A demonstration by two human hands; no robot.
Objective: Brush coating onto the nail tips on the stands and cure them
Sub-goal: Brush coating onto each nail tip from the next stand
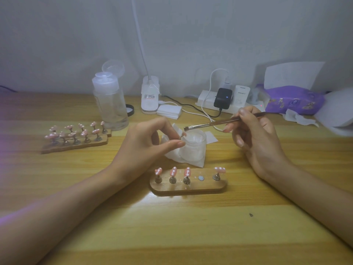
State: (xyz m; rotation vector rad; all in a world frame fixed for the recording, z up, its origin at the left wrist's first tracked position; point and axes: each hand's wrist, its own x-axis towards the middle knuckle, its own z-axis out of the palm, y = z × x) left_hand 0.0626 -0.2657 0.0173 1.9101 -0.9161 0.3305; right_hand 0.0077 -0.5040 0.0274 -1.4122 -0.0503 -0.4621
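While the left hand [150,142] pinches a small peg carrying a pink nail tip [183,134] between thumb and fingers, just over the open frosted jar [193,148], the right hand [254,134] is closed around a slim brush [219,123], its bristle end hanging just above the jar's mouth. That peg seems to belong to the near wooden stand [188,185], where four pegs with pink, white-dotted tips sit upright and one pale round socket [201,178] is vacant between the third and the last. Judging by this, the coating is in hand for one tip of this stand; whether the other four already carry coating cannot be told from their shine alone. Two more stands [76,139], full of similar tips, wait at the left, well apart from the hands, and their state is equally unclear. No curing is under way here, so that step appears to remain for at least the held tip. A folded white tissue lies under the jar. The wooden table [172,226] is pale and glossy, with a clear bottle [110,104], a clip lamp base, a power strip with chargers and a purple tissue pack [294,101] along the plain white wall behind. A violet glow touches the left edge.
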